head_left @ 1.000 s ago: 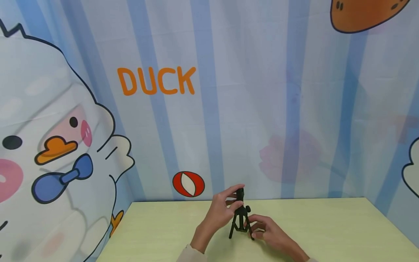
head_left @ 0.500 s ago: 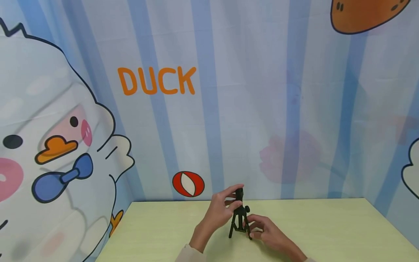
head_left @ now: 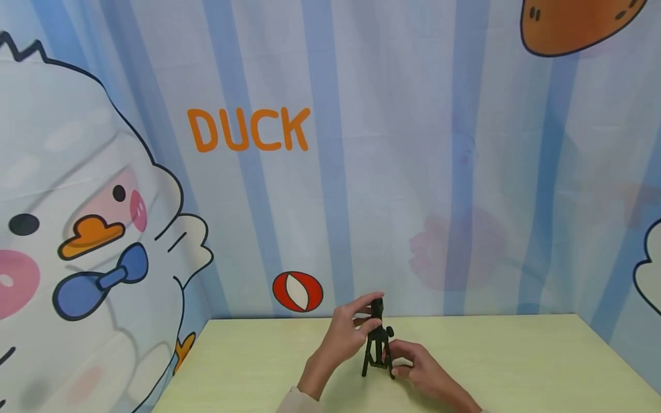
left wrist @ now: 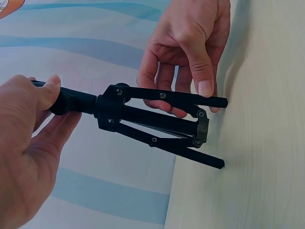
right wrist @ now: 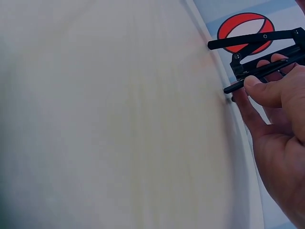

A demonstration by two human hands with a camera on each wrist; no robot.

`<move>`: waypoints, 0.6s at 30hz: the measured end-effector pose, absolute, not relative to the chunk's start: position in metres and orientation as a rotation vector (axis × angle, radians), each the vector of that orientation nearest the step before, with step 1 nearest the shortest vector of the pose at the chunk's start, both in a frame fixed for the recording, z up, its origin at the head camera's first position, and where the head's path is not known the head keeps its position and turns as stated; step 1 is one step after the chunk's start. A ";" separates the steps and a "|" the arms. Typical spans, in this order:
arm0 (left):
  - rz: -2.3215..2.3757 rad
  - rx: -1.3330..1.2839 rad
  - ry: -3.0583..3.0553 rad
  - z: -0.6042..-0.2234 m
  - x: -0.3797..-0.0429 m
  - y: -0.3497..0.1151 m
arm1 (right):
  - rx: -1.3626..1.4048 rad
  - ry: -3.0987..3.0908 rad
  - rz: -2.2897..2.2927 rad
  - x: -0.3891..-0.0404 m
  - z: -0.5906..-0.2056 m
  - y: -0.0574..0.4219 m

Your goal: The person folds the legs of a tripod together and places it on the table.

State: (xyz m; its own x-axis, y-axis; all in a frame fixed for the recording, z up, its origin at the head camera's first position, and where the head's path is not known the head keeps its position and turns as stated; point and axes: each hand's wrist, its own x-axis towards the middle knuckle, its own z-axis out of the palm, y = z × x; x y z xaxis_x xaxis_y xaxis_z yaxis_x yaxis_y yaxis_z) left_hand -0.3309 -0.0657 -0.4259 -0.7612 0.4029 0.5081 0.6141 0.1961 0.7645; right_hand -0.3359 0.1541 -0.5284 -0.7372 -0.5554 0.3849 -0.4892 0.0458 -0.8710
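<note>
A small black tripod [head_left: 378, 351] stands upright above the pale table, its legs spread only a little. My left hand [head_left: 343, 334] grips its top section, thumb on the near side and fingers around the back, as the left wrist view also shows. The right hand [head_left: 420, 367] pinches one tripod leg [left wrist: 190, 98] near its lower end between thumb and fingers. Hinged braces [left wrist: 202, 131] join the legs to the centre column [left wrist: 157, 118]. In the right wrist view another leg [right wrist: 238, 42] sticks out free of the fingers, while the tripod's top lies outside that frame.
The pale yellow table [head_left: 248, 361] stretches to both sides of the hands. Behind its back edge hangs a blue-striped curtain [head_left: 392, 143] with a printed duck [head_left: 46, 137] at left and a red-and-white ball print [head_left: 310, 289].
The right hand has shifted slightly left, bringing the leg it pinches closer to the others. The left hand keeps its grip on the top, nearly still.
</note>
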 end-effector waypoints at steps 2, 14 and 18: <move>-1.607 -0.981 -2.271 -0.426 -0.331 -0.066 | -1.104 2.217 -1.831 -0.336 -0.529 0.153; -1.627 -0.984 -2.269 -0.425 -0.328 -0.067 | -1.104 2.268 -1.805 -0.336 -0.529 0.152; -1.629 -0.990 -2.263 -0.425 -0.327 -0.068 | -1.076 2.247 -1.811 -0.337 -0.528 0.153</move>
